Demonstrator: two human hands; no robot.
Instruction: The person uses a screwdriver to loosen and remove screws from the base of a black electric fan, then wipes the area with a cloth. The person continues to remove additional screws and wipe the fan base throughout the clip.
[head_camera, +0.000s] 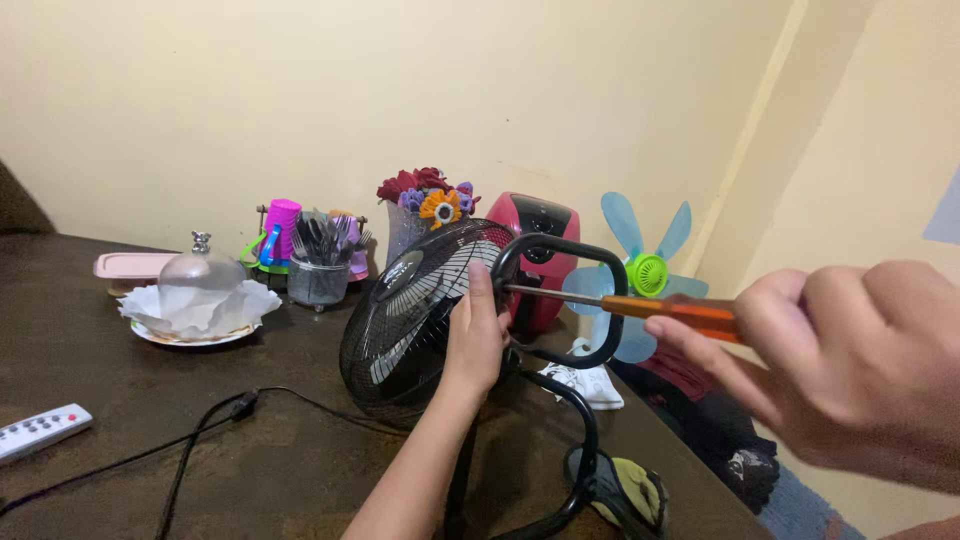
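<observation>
Black table fan (420, 320), the largest thing here, stands on the dark wooden table (120, 470), its wire grille tilted toward ten o'clock and its tubular stand (585, 440) curving down to five o'clock. It looks light but awkward: the thin grille wires would probably flex, so the stiff rear housing or the handle loop (570, 300) are the sounder places to take hold. The right hand (850, 370), large at three o'clock, is clamped around the orange handle of a screwdriver (620, 305) whose shaft points toward nine o'clock, at the back of the fan; where its tip sits is hidden, possibly on a screw. The left hand (475, 335) lies flat against the back of the grille, fingers together, bracing rather than gripping. At one o'clock of the fan lies a loose blue fan blade (640, 275). At eight o'clock lies a white remote (40, 430).
</observation>
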